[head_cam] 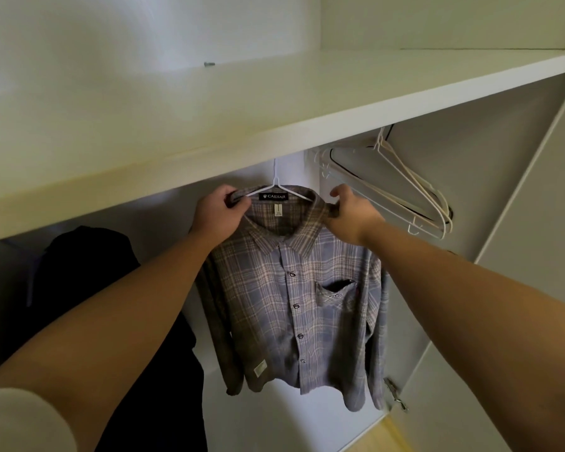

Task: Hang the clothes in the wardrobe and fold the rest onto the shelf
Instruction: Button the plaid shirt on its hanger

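Up under the shelf [274, 102], the plaid shirt [294, 305] hangs on a white hanger [276, 184]. The left hand [217, 212] grips its collar at nine o'clock and the right hand [353, 213] pinches it at three. Empty hangers [405, 190] dangle at two o'clock.

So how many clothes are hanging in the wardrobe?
2: the plaid shirt in the middle and a dark garment to its left. More may hide behind them.

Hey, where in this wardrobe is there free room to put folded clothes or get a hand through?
The shelf is bare across its width, save a small screw at the back. Below, a narrow gap lies between the dark garment and the plaid shirt. Crowded: the empty hangers just beside the right hand.
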`<control>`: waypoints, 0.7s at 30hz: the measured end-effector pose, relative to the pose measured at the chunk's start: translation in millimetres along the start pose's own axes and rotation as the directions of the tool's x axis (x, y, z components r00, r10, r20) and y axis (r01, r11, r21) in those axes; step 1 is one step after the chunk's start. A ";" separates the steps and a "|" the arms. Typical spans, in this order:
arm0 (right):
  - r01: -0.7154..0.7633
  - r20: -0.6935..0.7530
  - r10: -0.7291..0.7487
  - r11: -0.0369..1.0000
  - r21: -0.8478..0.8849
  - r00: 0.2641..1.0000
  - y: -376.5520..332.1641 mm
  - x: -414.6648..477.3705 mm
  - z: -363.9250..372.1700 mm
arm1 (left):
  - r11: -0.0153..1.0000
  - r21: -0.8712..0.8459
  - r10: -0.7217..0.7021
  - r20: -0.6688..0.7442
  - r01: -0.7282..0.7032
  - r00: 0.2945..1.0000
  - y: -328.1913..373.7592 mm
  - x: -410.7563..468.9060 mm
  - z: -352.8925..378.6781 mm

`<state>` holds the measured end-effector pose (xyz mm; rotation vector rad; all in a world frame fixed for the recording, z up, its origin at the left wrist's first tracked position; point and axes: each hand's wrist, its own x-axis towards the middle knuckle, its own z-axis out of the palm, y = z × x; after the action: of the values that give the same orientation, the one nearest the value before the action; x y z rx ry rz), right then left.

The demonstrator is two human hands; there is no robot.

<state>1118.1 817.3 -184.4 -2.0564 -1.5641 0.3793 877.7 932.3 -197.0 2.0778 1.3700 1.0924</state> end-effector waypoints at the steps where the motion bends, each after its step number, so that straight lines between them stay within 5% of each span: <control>1: -0.038 -0.007 0.037 0.994 -0.101 0.999 3.5 -0.8 -2.0 | 1.000 0.006 -0.015 0.014 0.015 1.000 -3.0 -0.1 -1.5; 4: -0.134 -0.045 0.126 0.941 -0.311 0.991 15.6 -4.8 -6.7 | 0.996 0.013 -0.085 0.030 0.085 0.996 -14.0 2.3 -7.1; 11: -0.267 -0.112 0.243 0.903 -0.336 0.963 37.4 -14.8 -18.5 | 0.940 0.297 0.140 0.116 -0.169 0.983 -37.5 1.8 -22.5; 21: -0.244 -0.103 0.221 0.888 -0.389 0.970 44.6 -23.4 -12.5 | 0.928 0.347 0.108 0.105 -0.138 0.989 -56.7 4.3 -29.9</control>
<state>1153.6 783.3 -201.2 -2.5568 -1.4543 0.0838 822.4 958.2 -217.2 2.4650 1.5004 0.8393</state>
